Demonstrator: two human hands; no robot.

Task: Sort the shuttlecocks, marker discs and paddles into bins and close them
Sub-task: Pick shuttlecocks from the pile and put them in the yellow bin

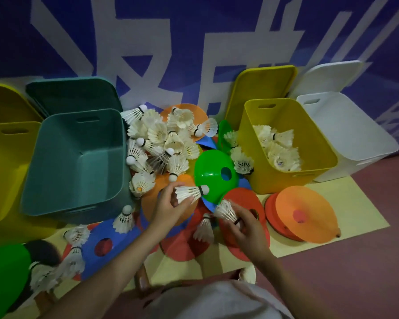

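I start with the bins: a teal bin stands open and bare on my left, a yellow bin on my right already holds several shuttlecocks, and a white bin sits beyond it, lids propped against the wall behind. Between them lies a heap of shuttlecocks over flat marker discs, with a green disc tipped up on edge. My left hand pinches one shuttlecock by its feather skirt, thumb under and fingers over; its long axis runs nearly level, cork nose pointing right toward the green disc. My right hand closes around a second shuttlecock near its cork end, feathers fanning up and left. I judge these very light and brittle, the feathers easily crushed, so I would rather hold at the cork or the firm base of the skirt, pressing gently
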